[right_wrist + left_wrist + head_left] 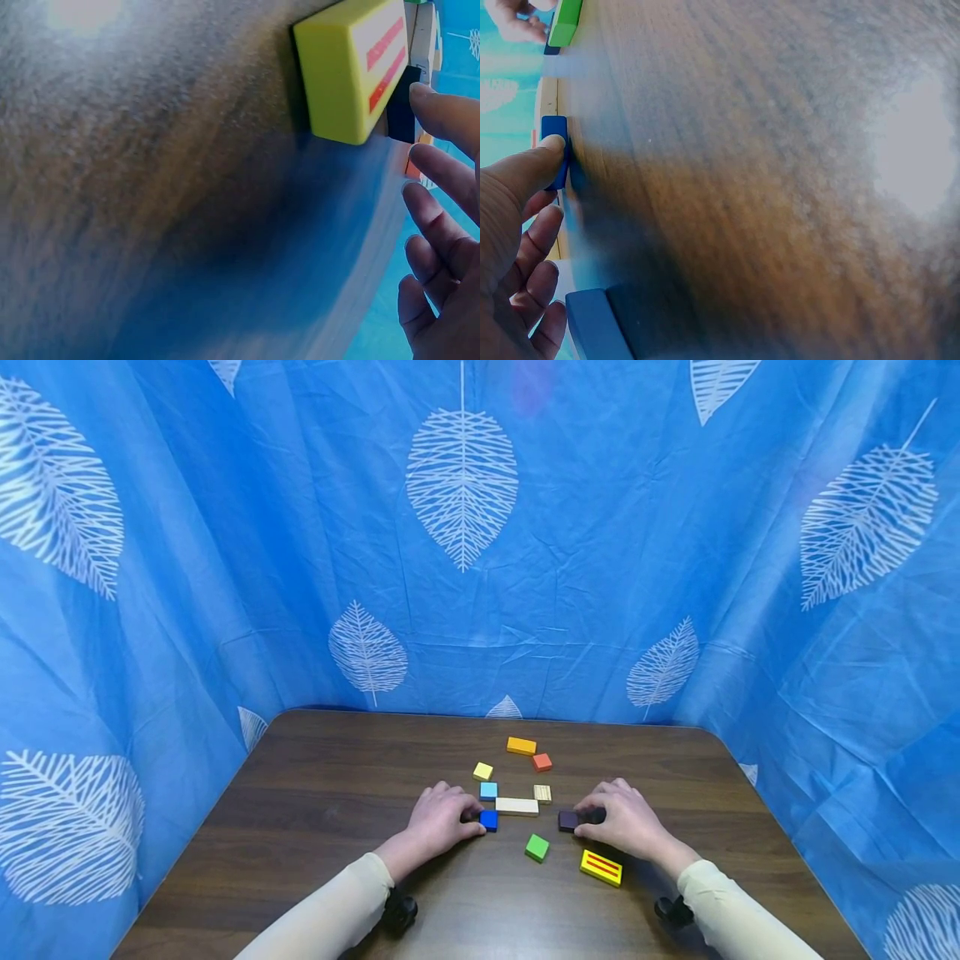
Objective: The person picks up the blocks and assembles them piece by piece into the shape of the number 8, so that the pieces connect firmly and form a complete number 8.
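One cream block (517, 807) lies between the left hand (441, 818) and right hand (624, 817).

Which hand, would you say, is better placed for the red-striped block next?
Probably the right hand: it holds the dark block, but the red-striped block lies nearby; the left hand is farther.

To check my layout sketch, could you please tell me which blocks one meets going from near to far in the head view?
Red-striped yellow block, green block, dark blue block, light blue block, plain yellow block, orange block. Blocks overlapping these in depth are left out.
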`<state>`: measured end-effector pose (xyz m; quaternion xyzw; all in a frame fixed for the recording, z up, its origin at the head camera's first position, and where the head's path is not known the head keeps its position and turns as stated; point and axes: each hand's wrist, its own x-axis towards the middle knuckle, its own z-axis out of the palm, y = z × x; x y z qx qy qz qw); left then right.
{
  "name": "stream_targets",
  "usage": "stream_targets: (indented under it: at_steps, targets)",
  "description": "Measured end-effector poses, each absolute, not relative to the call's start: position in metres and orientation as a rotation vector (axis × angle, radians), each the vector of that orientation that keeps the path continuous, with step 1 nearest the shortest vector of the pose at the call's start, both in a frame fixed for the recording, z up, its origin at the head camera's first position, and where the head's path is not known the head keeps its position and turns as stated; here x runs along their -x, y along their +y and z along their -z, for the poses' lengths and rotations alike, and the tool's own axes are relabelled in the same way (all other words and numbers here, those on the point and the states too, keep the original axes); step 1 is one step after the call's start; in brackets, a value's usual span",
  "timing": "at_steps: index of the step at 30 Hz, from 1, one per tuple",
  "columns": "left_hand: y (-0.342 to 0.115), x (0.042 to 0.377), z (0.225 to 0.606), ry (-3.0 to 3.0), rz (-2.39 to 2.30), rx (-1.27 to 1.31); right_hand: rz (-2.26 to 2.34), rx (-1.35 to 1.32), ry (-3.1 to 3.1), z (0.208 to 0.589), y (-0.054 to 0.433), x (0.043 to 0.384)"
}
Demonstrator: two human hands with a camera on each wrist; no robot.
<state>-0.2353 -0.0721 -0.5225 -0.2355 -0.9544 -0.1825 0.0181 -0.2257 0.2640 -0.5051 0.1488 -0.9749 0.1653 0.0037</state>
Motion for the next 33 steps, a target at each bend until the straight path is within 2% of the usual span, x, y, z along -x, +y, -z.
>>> stream_targets:
  at_steps: [33]
  targets:
    - [-0.072,0.2344,0.5221,-2.953,0.588,0.733,-0.493,-0.51,-3.016,0.5152,0.2542,0.225]
